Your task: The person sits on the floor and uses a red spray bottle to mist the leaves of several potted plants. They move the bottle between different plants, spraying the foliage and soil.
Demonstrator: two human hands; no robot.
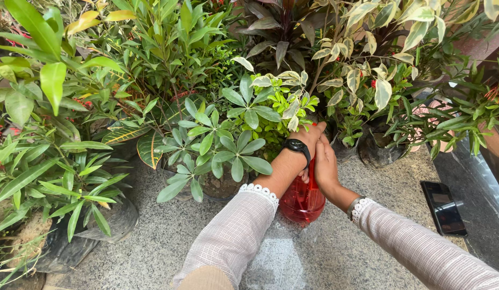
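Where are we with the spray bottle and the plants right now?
Done: nothing shows clearly; no wet leaves can be made out. In hand: both the left hand and right hand grip the top of the red spray bottle, which stands on the granite slab beside the potted umbrella plant. Left: spraying is not visible yet.

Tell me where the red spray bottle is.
In the head view, the red spray bottle is centre frame on the granite ledge, between both hands, right of the umbrella-leaf plant.

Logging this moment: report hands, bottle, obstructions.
Left hand and right hand both clasped on the red spray bottle. Bottle upright on granite ledge. Potted plants crowd close ahead; phone lies right.
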